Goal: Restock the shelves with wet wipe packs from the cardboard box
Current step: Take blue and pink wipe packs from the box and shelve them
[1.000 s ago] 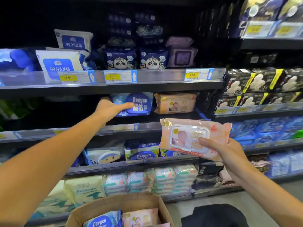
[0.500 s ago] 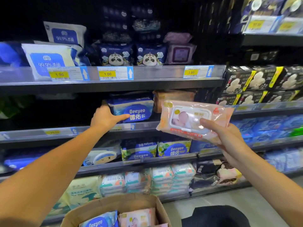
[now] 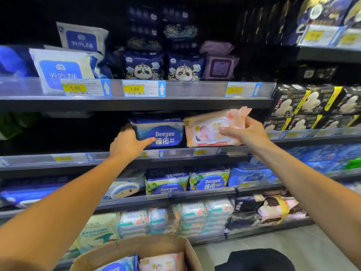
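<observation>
Only the head view to work from, so here's what I've got, taking the blue Deeyeo pack (image 3: pixel 160 133) on the second shelf (image 3: pixel 78 156) down as my landmark. My left hand (image 3: pixel 128 144) is on the left end of that blue pack, fingers wrapped around its side and thumb pressed across the lower front, so it's gripping the pack, looks like it's steadying it. Directly right of the blue pack, and touching it or close enough that I can't see a gap, is the pink baby wipe pack (image 3: pixel 210 130), which my right hand (image 3: pixel 247 133) is pinching by its right end, thumb on the front face and fingers curled behind. The pink pack's long axis runs left-right along the shelf edge, standing on its long side with the front label facing me, the top right corner tipped up a bit. Its bottom edge looks about level with the shelf lip, I'd guess it still needs pushing straight back, away from my right hand. Right hand is obviously the one doing that, it's already on it. Way below the blue pack, at the bottom of the frame, the cardboard box (image 3: pixel 148 249) is open with at least one more blue pack and one more pink pack showing inside, so plenty left to do
</observation>
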Tool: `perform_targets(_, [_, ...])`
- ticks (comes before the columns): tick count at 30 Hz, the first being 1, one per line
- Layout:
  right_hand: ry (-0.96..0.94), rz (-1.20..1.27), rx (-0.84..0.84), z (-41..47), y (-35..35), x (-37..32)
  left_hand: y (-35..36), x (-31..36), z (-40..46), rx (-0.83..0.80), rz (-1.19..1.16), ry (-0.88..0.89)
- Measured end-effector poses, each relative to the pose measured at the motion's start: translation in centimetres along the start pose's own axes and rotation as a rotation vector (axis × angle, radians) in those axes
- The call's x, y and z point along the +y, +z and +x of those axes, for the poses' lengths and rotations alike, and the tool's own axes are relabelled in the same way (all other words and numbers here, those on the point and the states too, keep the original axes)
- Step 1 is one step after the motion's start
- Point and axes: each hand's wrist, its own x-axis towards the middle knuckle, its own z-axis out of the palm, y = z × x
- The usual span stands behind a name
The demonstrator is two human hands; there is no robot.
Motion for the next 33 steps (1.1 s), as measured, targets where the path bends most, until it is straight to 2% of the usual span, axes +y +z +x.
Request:
perform_targets(3, [-0.056,-0.21,0.095,1.1,0.2,0.6,0.1,0.0,-0.5,0.077,0.0,0.055])
perform_targets(6, [-0.051,-0.283,0.159,2.4,1.0,1.2,0.4,-0.1,-0.9,0.208,-0.108,0.134])
perform_targets(11, [0.102,-0.376,0.146,3.1,2.5,2.3,0.7,-0.4,-3.2,0.316,-0.27,0.232])
perform_targets(13, [0.065,-0.413,0.16,2.7,2.6,3.2,0.7,-0.7,-4.2,0.367,-0.216,0.346])
perform_targets(15, [-0.069,-0.431,0.227,1.2,2.7,3.6,0.5,-1.1,-5.0,0.374,-0.118,0.499])
perform_targets(18, [-0.446,-0.524,0.266,-1.8,3.2,4.2,0.6,-0.9,-5.7,0.285,0.023,0.744])
perform_targets(20, [-0.649,-0.66,0.133,-2.9,3.6,4.9,1.1,-0.6,-5.6,0.171,0.114,0.811])
perform_targets(21, [-0.684,-0.74,0.039,-3.0,3.8,5.2,1.4,-0.3,-5.5,0.107,0.176,0.793])
perform_targets(23, [-0.675,-0.91,-0.08,-2.7,4.3,5.5,1.8,0.4,-5.3,0.023,0.286,0.727])
perform_targets(25, [-0.621,-1.017,-0.123,-2.2,4.6,5.3,1.9,1.2,-5.3,-0.021,0.349,0.672])
perform_targets(33, [-0.52,-1.118,-0.202,-1.0,4.1,3.8,1.9,2.2,-4.6,-0.195,0.409,0.643])
